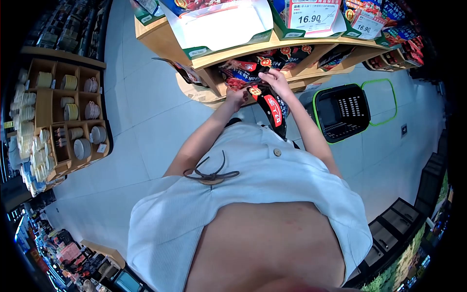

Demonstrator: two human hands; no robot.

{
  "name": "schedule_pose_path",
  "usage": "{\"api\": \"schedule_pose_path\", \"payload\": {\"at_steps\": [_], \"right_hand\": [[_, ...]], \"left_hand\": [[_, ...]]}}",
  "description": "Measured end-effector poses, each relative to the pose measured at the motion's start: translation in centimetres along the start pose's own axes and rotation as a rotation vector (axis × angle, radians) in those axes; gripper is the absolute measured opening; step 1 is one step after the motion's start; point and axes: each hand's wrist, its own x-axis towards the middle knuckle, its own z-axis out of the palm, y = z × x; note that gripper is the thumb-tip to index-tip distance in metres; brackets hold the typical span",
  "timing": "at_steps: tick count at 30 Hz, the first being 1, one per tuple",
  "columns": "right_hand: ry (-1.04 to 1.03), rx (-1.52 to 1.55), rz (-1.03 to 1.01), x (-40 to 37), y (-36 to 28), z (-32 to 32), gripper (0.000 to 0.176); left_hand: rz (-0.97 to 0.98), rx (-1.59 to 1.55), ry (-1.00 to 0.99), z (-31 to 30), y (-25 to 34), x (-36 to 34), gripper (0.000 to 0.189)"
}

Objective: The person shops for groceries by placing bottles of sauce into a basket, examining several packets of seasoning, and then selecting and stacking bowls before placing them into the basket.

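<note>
A black food packet (271, 108) with a red label hangs in front of me, its lower end tilted down to the right. My left hand (237, 99) is closed on its upper left corner. At its upper right edge is my right hand (276, 82), fingers bent and closed on the packet. Just behind both hands, similar blue and red packets (238, 73) stand on the lower shelf of a wooden display (214, 62). The packet's back and some fingertips are hidden.
A black shopping basket (340, 113) with a green rim and handle sits on the tiled floor to the right. Price cards (311, 18) reading 16.90 stand on the upper shelf. To the left is a wooden rack (53, 117) of bowls and dishes.
</note>
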Motion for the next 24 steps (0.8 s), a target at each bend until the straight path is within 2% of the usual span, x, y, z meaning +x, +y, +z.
{"api": "schedule_pose_path", "payload": {"at_steps": [1, 2, 3, 4, 7, 8, 9, 11, 12, 16, 19, 22, 24], "right_hand": [[-0.004, -0.004, -0.068, -0.4, -1.8, 0.8, 0.017], [0.008, -0.257, -0.057, 0.4, -1.3, 0.0, 0.018], [0.020, -0.511, -0.048, 1.0, -1.7, -0.4, 0.022], [0.072, -0.572, -0.116, 1.0, -1.6, -0.3, 0.040], [0.181, -0.847, -0.211, 0.4, -2.5, 0.8, 0.048], [0.216, -0.920, -0.219, -0.1, -3.3, 1.3, 0.052], [0.235, -0.985, -0.239, -0.2, -3.3, 1.6, 0.050], [0.285, -1.026, -0.267, -0.5, -3.4, 2.5, 0.048], [0.316, -1.055, -0.217, -0.7, -3.4, 2.9, 0.045], [0.355, -0.974, -0.279, -0.7, -2.5, 3.2, 0.038], [0.326, -0.887, -0.257, -0.8, -2.4, 3.1, 0.035], [0.299, -0.774, -0.254, -1.1, -2.6, 3.1, 0.036], [0.247, -0.665, -0.252, -1.3, -2.6, 2.7, 0.035]], "left_hand": [[0.025, -0.045, -0.034, 0.4, 0.4, -0.2, 0.045], [0.109, -0.107, -0.055, 0.6, 0.3, -0.3, 0.043], [0.194, -0.169, -0.079, 0.7, 0.1, -0.2, 0.040], [0.280, -0.231, -0.104, 0.9, 0.0, -0.1, 0.038], [0.028, -0.129, 0.251, 2.3, 1.4, 0.0, 0.043], [0.121, -0.177, 0.189, 0.4, -0.9, 3.2, 0.049], [0.213, -0.042, 0.308, -0.6, -2.6, 5.0, 0.052], [0.398, 0.233, 0.542, -1.3, -4.5, 7.0, 0.059], [0.433, 0.314, 0.644, -1.1, -5.1, 7.2, 0.071], [0.406, 0.331, 0.577, -1.5, -5.2, 7.2, 0.077], [0.541, 0.442, 0.565, -1.6, -5.2, 6.7, 0.075], [0.538, 0.628, 0.650, -2.0, -5.2, 6.6, 0.073], [0.511, 0.617, 0.666, -2.3, -5.3, 6.8, 0.074]]}}
